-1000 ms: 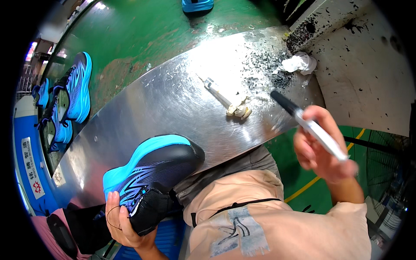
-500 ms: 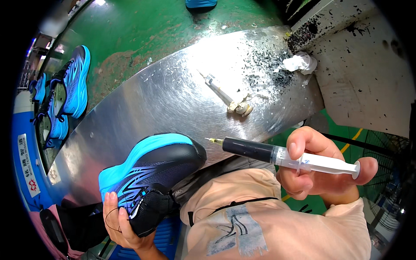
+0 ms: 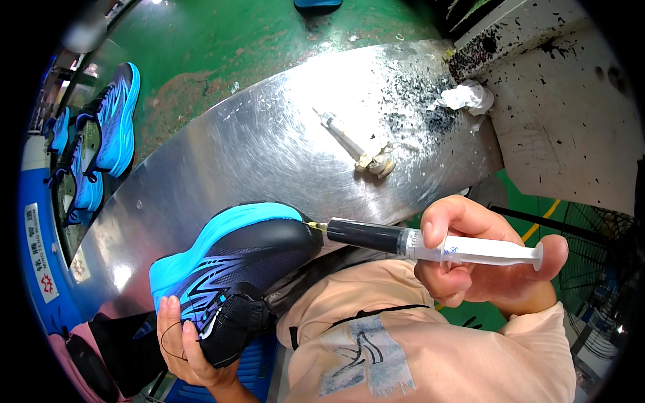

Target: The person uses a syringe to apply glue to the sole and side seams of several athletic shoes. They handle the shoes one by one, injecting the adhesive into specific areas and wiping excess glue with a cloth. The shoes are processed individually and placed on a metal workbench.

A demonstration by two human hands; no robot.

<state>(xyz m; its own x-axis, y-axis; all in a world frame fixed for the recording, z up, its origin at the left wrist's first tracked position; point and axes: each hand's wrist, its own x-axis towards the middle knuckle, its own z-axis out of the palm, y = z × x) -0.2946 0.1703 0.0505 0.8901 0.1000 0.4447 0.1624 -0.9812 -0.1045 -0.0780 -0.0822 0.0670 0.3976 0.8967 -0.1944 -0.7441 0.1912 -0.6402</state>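
Note:
A black and blue running shoe (image 3: 269,242) is held on its side by my left hand (image 3: 191,339), whose fingers grip it near the heel and collar. My right hand (image 3: 480,258) closes around a syringe (image 3: 366,235) with dark fluid in its barrel, the thumb resting on the plunger end. The yellowish needle tip of the syringe meets the toe of the shoe, close to where the blue sole joins the black upper. Part of my left palm is hidden behind the shoe.
On the metal table (image 3: 235,154) lies a second syringe (image 3: 342,138) with crusted residue at one end. A crumpled white tissue (image 3: 467,97) sits by a stained panel (image 3: 564,114). More blue shoes (image 3: 117,127) stand at the left. A fan (image 3: 598,248) is at the right.
My right hand has moved left with the syringe, bringing its needle from beside the shoe onto the toe. The shoe has shifted only slightly in my left hand.

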